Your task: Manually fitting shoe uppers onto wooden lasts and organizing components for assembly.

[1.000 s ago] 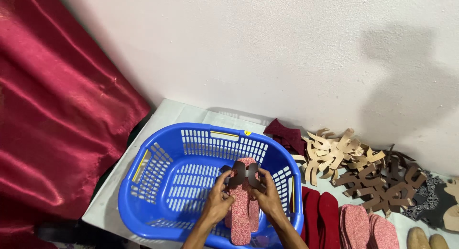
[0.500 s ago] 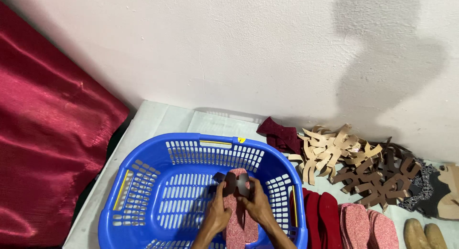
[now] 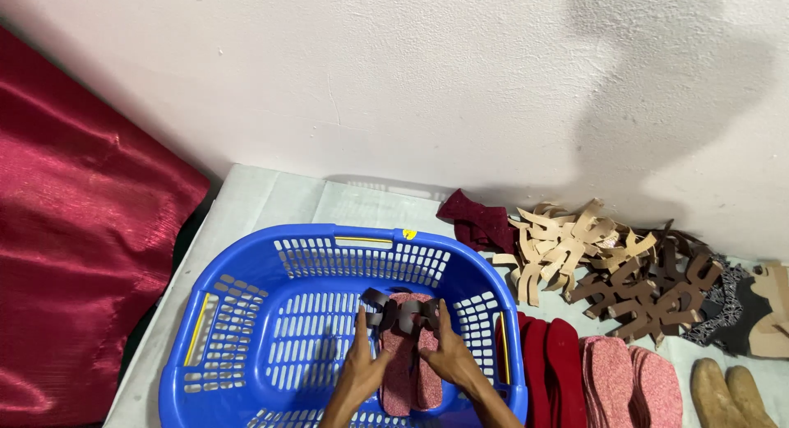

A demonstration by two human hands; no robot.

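Nearest the camera, both hands reach into a blue plastic basket [image 3: 246, 329] that stands on a white table [image 3: 271, 202]. The left hand [image 3: 359, 366] and the right hand [image 3: 448, 358] lie on either side of a pair of pink soles [image 3: 408, 362], which rest side by side on the basket's slotted floor. The fingers of each hand press against the outer edges of the soles, and the fingertips reach up to a dark grey strap piece [image 3: 399, 311] that lies across the far ends of the soles; both hands grasp the soles together with this strap piece, thumbs resting on top.

Just beside the basket on the right, flat on the table, lie dark red soles [image 3: 546, 366], then a stack of pink soles [image 3: 629, 379], and at the right edge a pair of tan soles [image 3: 727, 395].

Farther back, beyond the basket's far rim, a maroon cut piece [image 3: 477, 218] lies near the wall. Next to it sits a heap of beige strap cutouts [image 3: 563, 243], and touching that heap on the right a heap of dark brown strap cutouts [image 3: 653, 284]. A dark patterned piece [image 3: 727, 305] lies at the far right.

To the left of the table hangs a shiny red cloth [image 3: 74, 263], and behind everything rises a white wall [image 3: 411, 83]
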